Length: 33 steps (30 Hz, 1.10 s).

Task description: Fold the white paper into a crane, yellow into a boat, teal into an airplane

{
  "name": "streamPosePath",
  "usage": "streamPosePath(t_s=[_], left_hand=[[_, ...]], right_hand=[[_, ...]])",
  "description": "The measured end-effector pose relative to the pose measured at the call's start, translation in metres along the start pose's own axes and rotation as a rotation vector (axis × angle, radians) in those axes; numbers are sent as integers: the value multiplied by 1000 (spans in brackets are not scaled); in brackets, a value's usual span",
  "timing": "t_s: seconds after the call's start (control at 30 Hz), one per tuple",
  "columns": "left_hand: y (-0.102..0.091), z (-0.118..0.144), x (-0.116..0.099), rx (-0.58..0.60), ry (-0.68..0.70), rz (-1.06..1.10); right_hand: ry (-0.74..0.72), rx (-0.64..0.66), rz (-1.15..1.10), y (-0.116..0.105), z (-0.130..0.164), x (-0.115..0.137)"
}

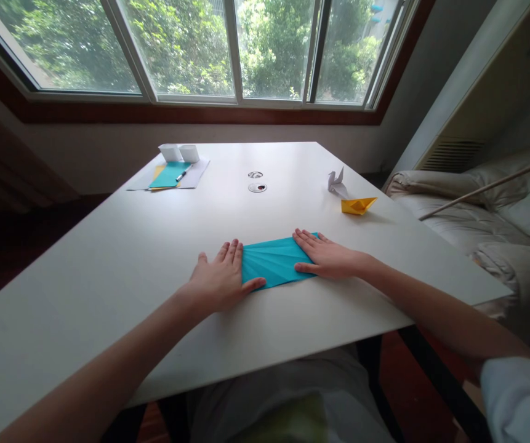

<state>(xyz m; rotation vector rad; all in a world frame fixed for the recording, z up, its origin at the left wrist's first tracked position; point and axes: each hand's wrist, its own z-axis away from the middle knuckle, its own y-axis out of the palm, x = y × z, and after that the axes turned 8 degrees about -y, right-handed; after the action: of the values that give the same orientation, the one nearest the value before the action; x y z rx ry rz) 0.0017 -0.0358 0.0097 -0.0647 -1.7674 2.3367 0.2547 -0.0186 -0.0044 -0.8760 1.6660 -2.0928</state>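
Near the front edge of one white table [108, 277], a single creased blue paper [271, 264] lay flat between two hands, its folds fanning across the surface. The left hand [221, 277] covered its left end and the right hand [327, 255] its right end, both palm down. On each, the fingers were stretched out and pressed on the paper, clasping nothing, with the thumb pointing inward.

Beyond the right hand stood two folded figures: one white paper bird [335, 183] and, just beside it and nearer, one yellow paper boat [357, 206]. Two round discs [258, 187] sat in a row near the middle of the far half. At the far left, white paper [200, 174] lay under one yellow sheet [159, 170] and one blue sheet [167, 176], with one pen [184, 174] across the blue one's edge. Two white box shapes [170, 152] stood behind; I could not tell what they held.
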Motion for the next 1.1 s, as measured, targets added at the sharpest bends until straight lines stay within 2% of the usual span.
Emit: streamPosePath(t_s=[0.27,0.4,0.57,0.7,0.8,0.87,1.0,1.1], left_hand=[[0,-5,8,-15,-31,30],[0,-13,18,-8,21,39],[1,-36,49,-48,79,73],[1,-47,64,-37,135,89],[-3,-51,69,-60,182,142],[-9,-53,72,-154,188,215],[-26,-51,74,-489,111,424],[-35,-42,67,-686,39,486]], right_hand=[[16,-1,25,-1,1,2],[-137,-77,65,-9,3,1],[-398,-183,153,-27,7,9],[-472,-257,269,-38,11,17],[-466,-350,309,-45,12,21],[-407,-414,301,-53,11,22],[-184,-500,132,-67,4,19],[-37,-565,-10,-71,-5,9]])
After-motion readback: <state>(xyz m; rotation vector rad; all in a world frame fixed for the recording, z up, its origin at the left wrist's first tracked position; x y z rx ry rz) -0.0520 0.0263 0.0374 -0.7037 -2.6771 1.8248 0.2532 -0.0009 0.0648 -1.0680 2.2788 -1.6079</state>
